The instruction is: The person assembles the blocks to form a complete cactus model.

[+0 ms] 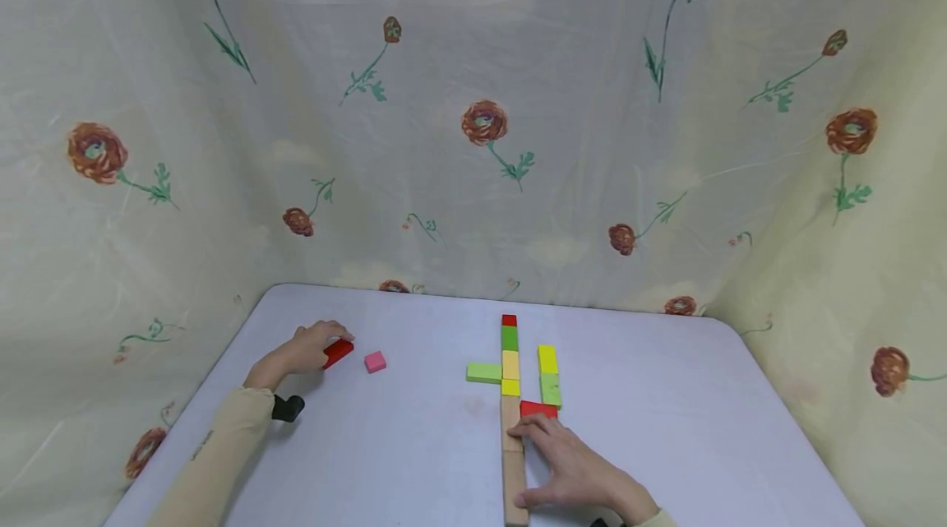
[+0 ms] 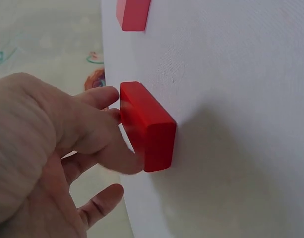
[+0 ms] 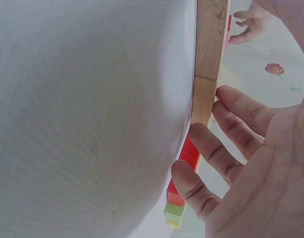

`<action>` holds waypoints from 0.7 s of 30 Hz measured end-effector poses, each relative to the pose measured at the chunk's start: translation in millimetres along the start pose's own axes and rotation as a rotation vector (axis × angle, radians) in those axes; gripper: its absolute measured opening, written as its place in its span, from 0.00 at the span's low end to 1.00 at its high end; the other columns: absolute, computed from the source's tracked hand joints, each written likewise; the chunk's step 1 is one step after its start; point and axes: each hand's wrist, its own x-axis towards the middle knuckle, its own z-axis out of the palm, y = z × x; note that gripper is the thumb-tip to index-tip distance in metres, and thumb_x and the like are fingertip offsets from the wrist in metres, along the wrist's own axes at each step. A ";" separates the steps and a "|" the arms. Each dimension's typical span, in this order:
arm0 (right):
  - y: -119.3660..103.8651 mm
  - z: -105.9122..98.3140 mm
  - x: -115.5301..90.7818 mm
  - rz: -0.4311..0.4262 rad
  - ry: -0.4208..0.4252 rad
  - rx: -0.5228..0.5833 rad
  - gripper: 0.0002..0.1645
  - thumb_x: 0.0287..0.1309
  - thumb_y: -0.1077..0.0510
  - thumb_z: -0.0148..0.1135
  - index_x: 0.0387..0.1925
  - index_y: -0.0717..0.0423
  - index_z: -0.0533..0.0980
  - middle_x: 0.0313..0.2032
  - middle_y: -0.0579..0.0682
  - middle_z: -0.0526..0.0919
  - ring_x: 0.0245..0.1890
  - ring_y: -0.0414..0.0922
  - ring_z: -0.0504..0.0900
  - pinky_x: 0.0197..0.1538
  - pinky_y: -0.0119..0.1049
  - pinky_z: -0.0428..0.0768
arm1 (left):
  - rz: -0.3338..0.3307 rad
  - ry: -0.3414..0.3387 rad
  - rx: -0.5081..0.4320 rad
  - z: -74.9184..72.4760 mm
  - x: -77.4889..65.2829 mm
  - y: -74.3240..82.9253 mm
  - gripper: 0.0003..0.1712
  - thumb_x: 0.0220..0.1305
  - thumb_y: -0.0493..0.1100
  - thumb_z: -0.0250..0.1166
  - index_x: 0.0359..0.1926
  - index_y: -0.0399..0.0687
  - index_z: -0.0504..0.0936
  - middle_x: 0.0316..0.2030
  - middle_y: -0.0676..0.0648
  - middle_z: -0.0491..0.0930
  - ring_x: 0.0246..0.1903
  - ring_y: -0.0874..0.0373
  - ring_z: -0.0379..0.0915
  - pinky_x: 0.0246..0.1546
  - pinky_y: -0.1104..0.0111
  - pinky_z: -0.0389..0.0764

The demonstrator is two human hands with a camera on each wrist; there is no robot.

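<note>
At the table's left, my left hand (image 1: 311,349) is at a red block (image 1: 338,353). Its thumb and fingers touch the red block (image 2: 148,126) near opposite ends, and the block lies on the table. A pink block (image 1: 375,362) lies just right of it. My right hand (image 1: 573,465) rests at a column of blocks, with thumb and fingertips spread along two plain wooden blocks (image 1: 514,478). In the right wrist view, the fingers (image 3: 236,129) are fairly straight beside the wooden blocks (image 3: 211,44). Another red block (image 1: 538,409) lies beyond the right fingers, against the column.
Beyond the wooden blocks, the column continues with yellow (image 1: 510,387), tan (image 1: 510,364), green (image 1: 510,338) and red (image 1: 509,320) blocks. A light green block (image 1: 484,373) juts left. Yellow (image 1: 547,359) and light green (image 1: 551,390) blocks stand in line to the right. Flowered cloth (image 1: 444,182) surrounds the white table (image 1: 666,412).
</note>
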 end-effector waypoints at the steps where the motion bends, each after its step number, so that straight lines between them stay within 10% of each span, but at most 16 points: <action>1: 0.1 0.0 -0.1 -0.002 0.002 -0.001 0.50 0.41 0.21 0.62 0.64 0.37 0.66 0.61 0.43 0.68 0.55 0.44 0.68 0.59 0.53 0.72 | 0.002 0.000 0.003 0.1 -0.2 -0.1 0.28 0.54 0.23 0.56 0.56 0.43 0.80 0.59 0.36 0.73 0.59 0.38 0.65 0.59 0.33 0.60; 21: 0.7 -0.4 -0.2 -0.010 0.003 -0.003 0.50 0.41 0.21 0.62 0.64 0.37 0.66 0.60 0.43 0.68 0.55 0.44 0.68 0.58 0.53 0.73 | 0.000 -0.102 0.039 -12.8 1.0 2.7 0.28 0.51 0.31 0.65 0.58 0.39 0.78 0.59 0.34 0.70 0.54 0.41 0.66 0.55 0.37 0.67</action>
